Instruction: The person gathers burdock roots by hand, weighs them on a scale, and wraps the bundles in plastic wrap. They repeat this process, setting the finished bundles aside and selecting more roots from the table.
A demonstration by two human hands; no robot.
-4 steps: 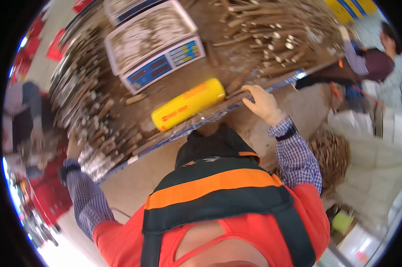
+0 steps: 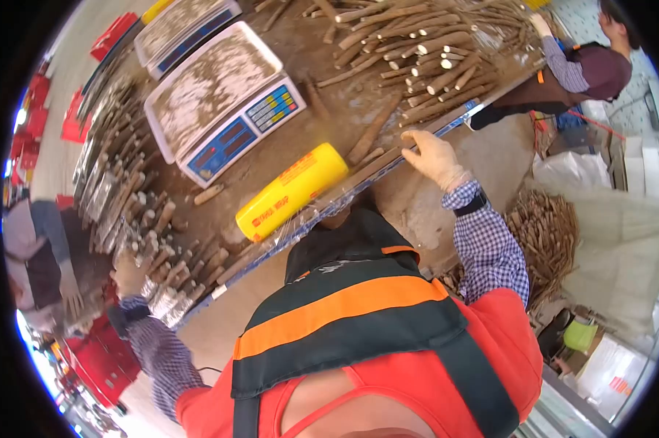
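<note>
My gloved right hand (image 2: 433, 159) is at the near table edge, thumb and forefinger apart around the tip of a thin brown strip lying along that edge. To its left lies a yellow roll of cling film (image 2: 293, 191) with red print, tilted on the table. My left hand (image 2: 130, 273) reaches against the near end of the heap of long brown roots (image 2: 136, 186), some wrapped in shiny clear film. Its fingers are blurred and partly hidden among the roots; I cannot tell whether they grip one. A short root piece (image 2: 209, 194) lies between heap and roll.
Two digital scales, a near one (image 2: 223, 102) and a far one (image 2: 183, 33), have soiled white trays. Loose roots with white cut ends (image 2: 431, 62) are piled at the back right. One person (image 2: 588, 69) works at right, another (image 2: 41, 255) at left. More roots (image 2: 541, 241) lie below right.
The view has shifted, so scales and roll sit farther left in the picture. My left hand appears lower, beside the wrapped roots. My right hand keeps its place at the table edge.
</note>
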